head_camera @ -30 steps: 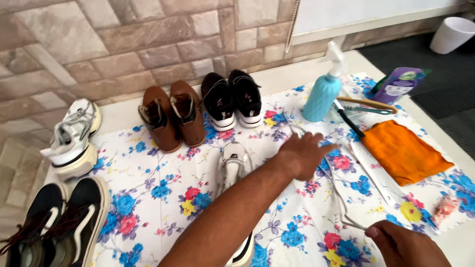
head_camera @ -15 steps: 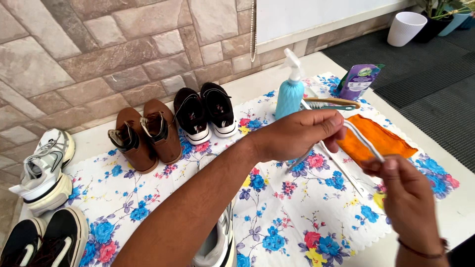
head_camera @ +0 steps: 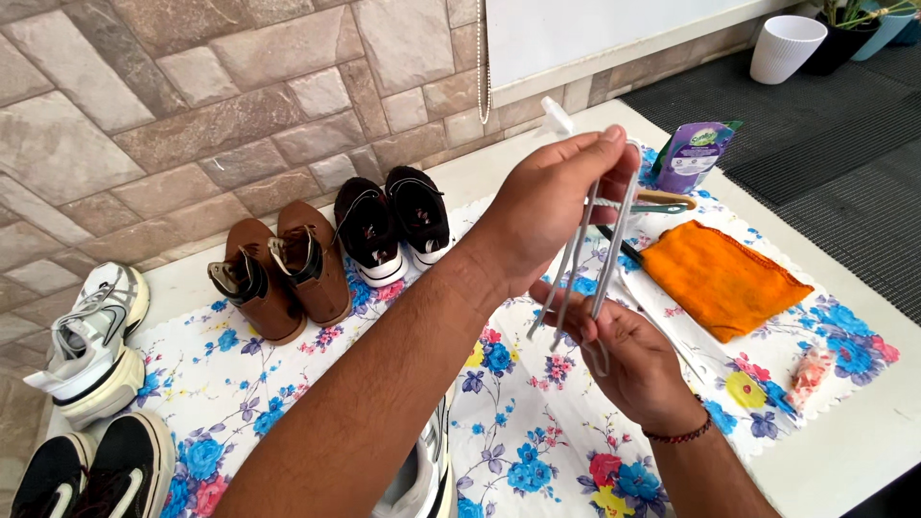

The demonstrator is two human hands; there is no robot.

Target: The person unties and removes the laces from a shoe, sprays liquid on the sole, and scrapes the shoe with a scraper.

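Note:
My left hand (head_camera: 552,206) is raised above the table and pinches the top of a folded white shoelace (head_camera: 606,251), which hangs down in several strands. Below it my right hand (head_camera: 628,360) closes its fingers around the lower ends of the same lace. Under my left forearm lies a white sneaker (head_camera: 429,472), mostly hidden. My left hand covers most of a blue spray bottle; only its white nozzle (head_camera: 556,117) shows.
Brown boots (head_camera: 283,273), black sneakers (head_camera: 393,225), a white trainer (head_camera: 91,341) and black shoes (head_camera: 91,475) stand on a flowered cloth (head_camera: 537,432). An orange rag (head_camera: 720,278), brushes (head_camera: 667,201), a purple pouch (head_camera: 693,153) and a small pink thing (head_camera: 811,369) lie at the right.
Both hands have lifted the lace off the white sneaker and brought it up in front of me. The camera view has swung right and closer.

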